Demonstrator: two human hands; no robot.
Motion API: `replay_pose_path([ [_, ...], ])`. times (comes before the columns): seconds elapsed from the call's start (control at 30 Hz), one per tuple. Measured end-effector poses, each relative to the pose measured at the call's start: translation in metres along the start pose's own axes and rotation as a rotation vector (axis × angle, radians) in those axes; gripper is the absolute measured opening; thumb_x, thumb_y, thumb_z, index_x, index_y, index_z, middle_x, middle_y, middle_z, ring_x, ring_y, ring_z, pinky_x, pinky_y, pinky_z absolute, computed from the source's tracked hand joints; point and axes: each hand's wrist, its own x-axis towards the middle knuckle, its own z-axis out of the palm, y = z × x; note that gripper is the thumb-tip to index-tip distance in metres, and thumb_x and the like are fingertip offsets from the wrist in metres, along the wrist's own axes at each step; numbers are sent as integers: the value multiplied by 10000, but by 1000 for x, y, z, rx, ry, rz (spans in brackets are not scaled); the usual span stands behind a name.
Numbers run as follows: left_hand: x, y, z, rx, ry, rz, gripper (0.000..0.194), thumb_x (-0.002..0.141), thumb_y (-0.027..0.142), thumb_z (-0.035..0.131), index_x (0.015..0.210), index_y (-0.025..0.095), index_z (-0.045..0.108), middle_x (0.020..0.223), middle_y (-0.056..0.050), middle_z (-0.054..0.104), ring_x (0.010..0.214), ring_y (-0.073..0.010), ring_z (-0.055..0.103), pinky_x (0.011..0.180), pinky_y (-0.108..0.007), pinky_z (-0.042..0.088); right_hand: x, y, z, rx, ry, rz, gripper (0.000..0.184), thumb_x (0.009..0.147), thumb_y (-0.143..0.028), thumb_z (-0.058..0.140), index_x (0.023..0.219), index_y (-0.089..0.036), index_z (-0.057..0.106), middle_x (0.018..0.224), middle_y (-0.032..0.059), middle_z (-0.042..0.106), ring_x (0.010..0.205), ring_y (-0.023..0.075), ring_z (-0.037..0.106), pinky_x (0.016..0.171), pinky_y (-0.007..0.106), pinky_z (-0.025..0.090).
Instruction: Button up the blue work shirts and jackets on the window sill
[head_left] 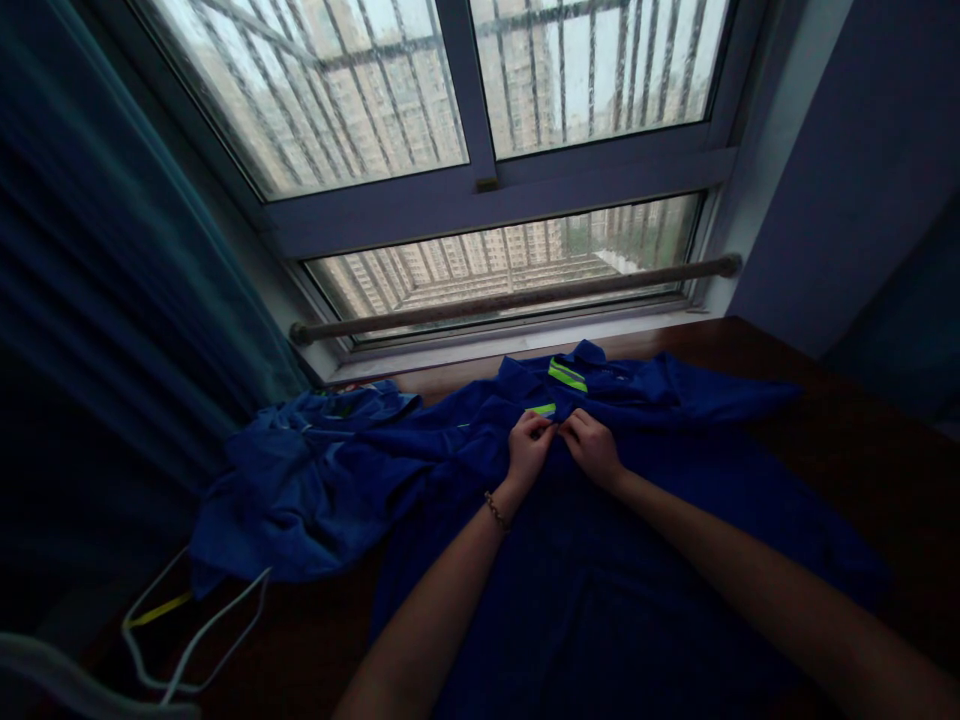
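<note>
A dark blue collared shirt lies spread out in front of me, its collar toward the window and bright yellow-green trim at the neck opening. Just below that trim, my left hand pinches the shirt's front placket, a beaded bracelet on its wrist. Close beside it, fingertips almost touching, my right hand is closed on the same strip of cloth. Any button between the fingers is too small and dark to make out. The shirt's sleeves stretch out to both sides.
A lighter blue garment lies crumpled at the left. White wire hangers stick out at the lower left. A rail crosses the barred window behind the dark wooden surface. A blue curtain hangs on the left.
</note>
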Motion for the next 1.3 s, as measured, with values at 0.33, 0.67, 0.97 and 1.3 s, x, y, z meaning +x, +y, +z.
replay_pose_path([
  [0.33,-6,17,11,-3,-105,109,115,747,238,546,744,153,624,802,-35,513,645,-97,478,552,-207,379,3,9,-3,173,97,148,108,722,-103,383,750,-189,443,727,17,488,679,156,474,626,255,355],
  [0.67,12,4,-18,159,-387,-97,298,693,409,577,811,139,620,692,-14,579,587,-100,485,529,-193,357,16,25,-16,314,407,502,251,834,-348,355,636,-199,396,466,-56,392,423,105,376,461,222,271],
  [0.97,15,4,-26,69,-658,-302,399,567,480,653,508,130,473,454,71,339,437,-44,294,424,-187,194,13,12,-16,545,333,441,181,779,-330,464,876,-200,385,672,-9,534,458,113,505,433,220,387],
  [1.3,19,-14,-33,-232,-571,-464,360,536,424,693,585,106,531,480,54,435,414,-35,343,415,-179,222,-2,-9,-19,-68,-305,-431,212,784,-150,427,965,-196,528,810,38,523,732,138,484,606,223,376],
])
